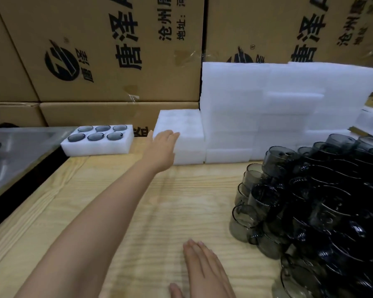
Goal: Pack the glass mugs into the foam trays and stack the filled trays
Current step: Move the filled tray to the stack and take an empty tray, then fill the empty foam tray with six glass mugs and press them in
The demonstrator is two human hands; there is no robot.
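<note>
**Left hand on the low foam stack, right hand flat near the table edge**

Filled foam tray [96, 151] at 10 o'clock: six round wells in two rows of three, a dark glass mug [95, 137] in each, rims up. It lies at the table's back-left corner, its left end over the gap beside the metal surface.

Low stack of white foam trays [187, 157] at 12 o'clock; what is in them cannot be told from here. Taller, wider foam stack [278, 108] touching it at 1 o'clock, with another foam piece at the far right edge.

Loose pile of smoky glass mugs [321, 201] from 3 to 5 o'clock, heaped on one another, unpacked.

Surface: light wooden table [159, 207]. Shiny metal surface [15, 153] at 9 o'clock, a dark gap between it and the table. Printed cardboard boxes [106, 50] wall off the back, 11 to 1 o'clock.

Left hand [163, 143]: arm stretched toward 12 o'clock, fingers straight and close together, fingertips against the low stack's upper left front. No grip.

Right hand [205, 272] at 6 o'clock: palm down, fingers straight, holding nothing. Touching the table or just above it: cannot tell.
</note>
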